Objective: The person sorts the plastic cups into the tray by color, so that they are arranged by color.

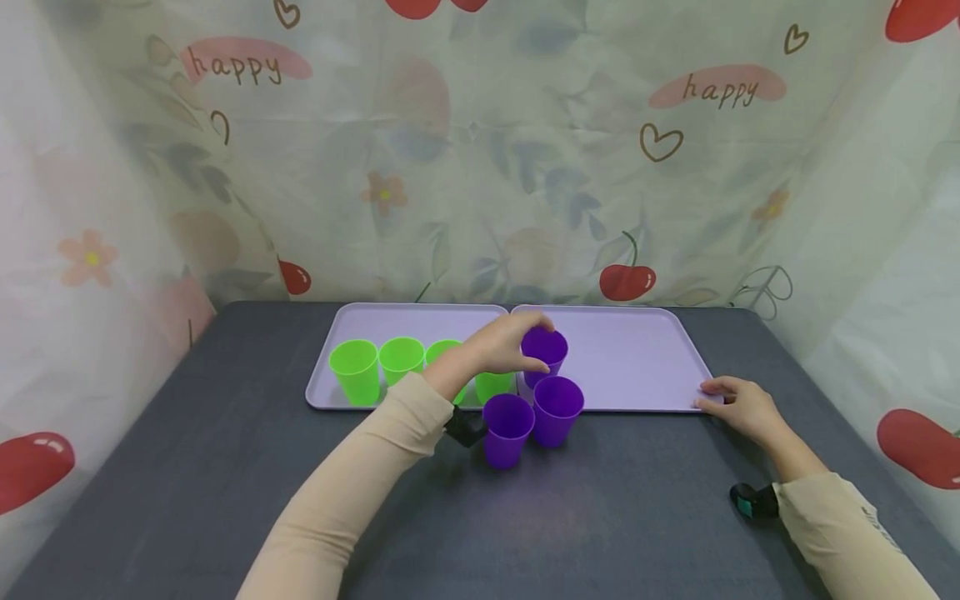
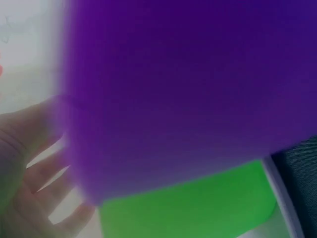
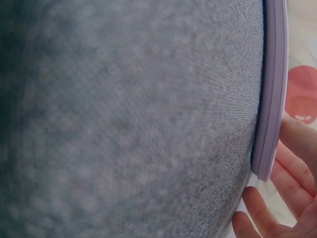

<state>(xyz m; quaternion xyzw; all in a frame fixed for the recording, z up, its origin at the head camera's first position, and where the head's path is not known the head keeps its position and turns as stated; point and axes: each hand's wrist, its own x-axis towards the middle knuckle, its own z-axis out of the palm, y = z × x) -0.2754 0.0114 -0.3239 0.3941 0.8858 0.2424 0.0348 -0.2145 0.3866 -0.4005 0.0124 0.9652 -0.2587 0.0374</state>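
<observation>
My left hand [image 1: 504, 343] is around a purple cup [image 1: 549, 348], thumb on its near side and fingers at its far rim. This cup is upright at the left end of the right-hand lilac tray [image 1: 637, 358]. Two more purple cups, one at the left [image 1: 504, 433] and one at the right [image 1: 557, 417], stand upright just in front of the trays. In the left wrist view, a blurred purple cup [image 2: 188, 99] covers most of the picture and hides the fingertips. At the tray's near right corner, my right hand [image 1: 746, 408] grips the edge with thumb and fingers.
Several green cups [image 1: 356, 375] stand in a row on the left-hand lilac tray [image 1: 318, 392], partly covered by the left forearm. Both trays lie side by side on a dark grey cloth-covered table [image 1: 600, 517]. A patterned curtain [image 1: 465, 167] hangs behind and at both sides.
</observation>
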